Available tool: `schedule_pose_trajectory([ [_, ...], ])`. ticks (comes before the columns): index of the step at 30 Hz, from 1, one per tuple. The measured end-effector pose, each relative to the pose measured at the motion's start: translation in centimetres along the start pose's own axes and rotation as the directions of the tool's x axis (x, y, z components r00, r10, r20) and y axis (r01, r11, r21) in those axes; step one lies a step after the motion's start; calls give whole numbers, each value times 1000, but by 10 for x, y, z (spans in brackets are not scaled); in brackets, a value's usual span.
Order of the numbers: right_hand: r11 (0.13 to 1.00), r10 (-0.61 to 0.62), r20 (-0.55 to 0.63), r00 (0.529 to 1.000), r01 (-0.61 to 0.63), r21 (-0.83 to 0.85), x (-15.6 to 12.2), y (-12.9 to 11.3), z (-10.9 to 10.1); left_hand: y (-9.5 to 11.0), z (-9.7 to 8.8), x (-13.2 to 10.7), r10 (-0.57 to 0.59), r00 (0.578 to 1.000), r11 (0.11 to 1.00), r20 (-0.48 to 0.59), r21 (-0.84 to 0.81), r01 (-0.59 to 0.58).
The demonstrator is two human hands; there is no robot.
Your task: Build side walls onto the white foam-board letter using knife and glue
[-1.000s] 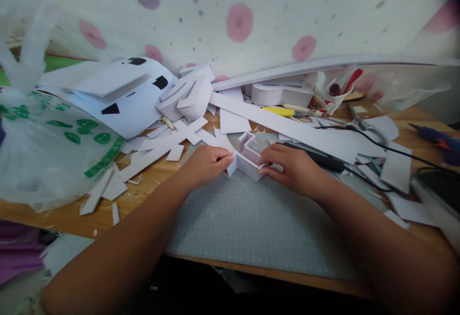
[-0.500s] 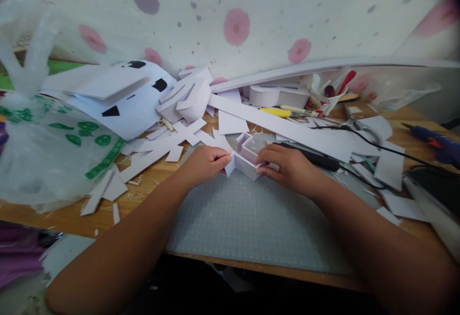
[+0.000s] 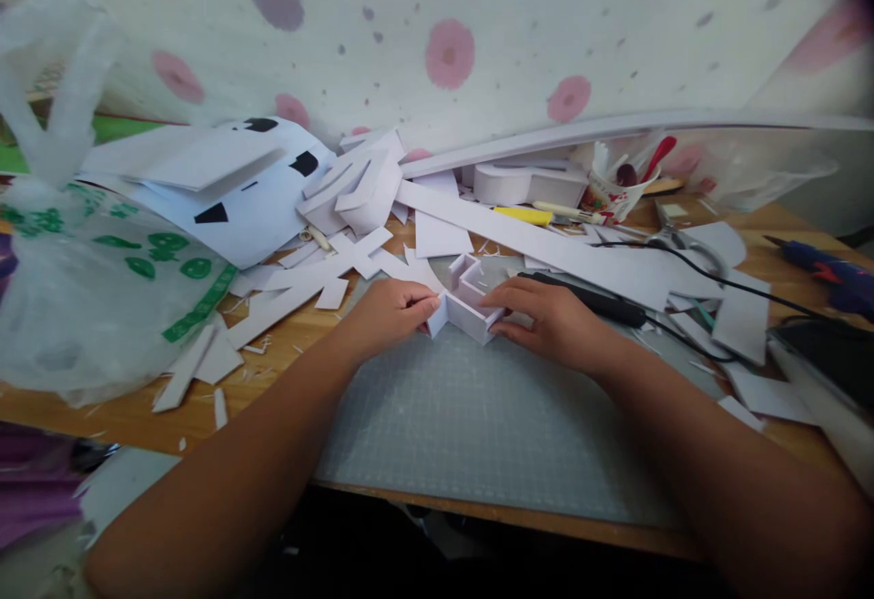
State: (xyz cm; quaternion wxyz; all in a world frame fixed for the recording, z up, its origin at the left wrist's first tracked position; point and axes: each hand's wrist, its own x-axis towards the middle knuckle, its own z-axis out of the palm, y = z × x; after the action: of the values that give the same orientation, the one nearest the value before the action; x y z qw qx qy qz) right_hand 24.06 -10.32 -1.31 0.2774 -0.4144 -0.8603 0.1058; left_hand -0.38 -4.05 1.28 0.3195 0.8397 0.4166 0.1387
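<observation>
A small white foam-board piece with upright, angled walls stands on the grey gridded cutting mat. My left hand pinches its left wall between thumb and fingers. On the other side, my right hand grips the right end of the front wall, thumb low in front and fingers over the top edge. Part of the walls behind my fingers is hidden. Just behind my right hand lies a black-handled tool with a cord.
White board strips and offcuts litter the wooden table. A plastic bag sits at left, printed sheets behind it. Toward the right are a yellow-handled cutter, a cup of utensils, scissors and a blue glue gun.
The fingers of my right hand have shifted very slightly on the front wall. Both hands stay on the foam-board piece, which keeps almost the same place.
</observation>
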Motion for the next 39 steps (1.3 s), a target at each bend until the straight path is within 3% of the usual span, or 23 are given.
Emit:
schedule_pose_trajectory([
  [13, 980, 140, -4, 990, -138, 140, -1, 9, 2, -6, 2, 1, -1, 1000, 993, 11, -115, 2],
  [22, 975, 146, -42, 988, -137, 175, -1, 7, 0, -4, 0, 1, -37, 998, 986, 53, -161, 45],
  [32, 979, 131, -3, 991, -129, 159, 1, 4, -2, -1, -4, 0, -102, 987, 931, 121, -338, 138],
  [35, 979, 138, 4, 990, -137, 152, 0, 5, -2, -3, -5, 1, -160, 984, 915, 74, -363, 176],
  [39, 981, 134, 9, 991, -134, 139, -1, 6, -2, -9, -8, 4, -247, 966, 907, -78, -369, 202],
])
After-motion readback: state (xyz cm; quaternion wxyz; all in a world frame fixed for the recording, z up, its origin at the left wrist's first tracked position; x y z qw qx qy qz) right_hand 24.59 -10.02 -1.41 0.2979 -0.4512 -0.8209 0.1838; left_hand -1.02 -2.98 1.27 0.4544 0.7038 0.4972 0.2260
